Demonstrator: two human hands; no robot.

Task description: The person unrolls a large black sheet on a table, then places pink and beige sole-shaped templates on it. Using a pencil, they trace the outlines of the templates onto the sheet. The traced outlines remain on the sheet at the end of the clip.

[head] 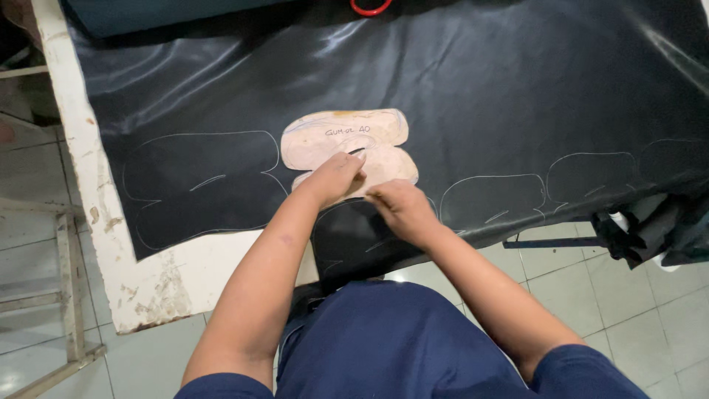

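Template: tan card pattern [343, 140] lying on black sheet [480, 89]
Left hand [332, 177]: flat, open, pressing template's lower part
Right hand [399, 207]: at template's lower edge, fingers curled; grip unclear

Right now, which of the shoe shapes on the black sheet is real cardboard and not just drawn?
The tan cardboard template under the left hand. The other shapes, like the outline to its left, are only pale lines.

A single camera on my head looks steeply down and forward, close over my hands [369, 193] and the near edge of the tabletop [88, 199], with my lap below.
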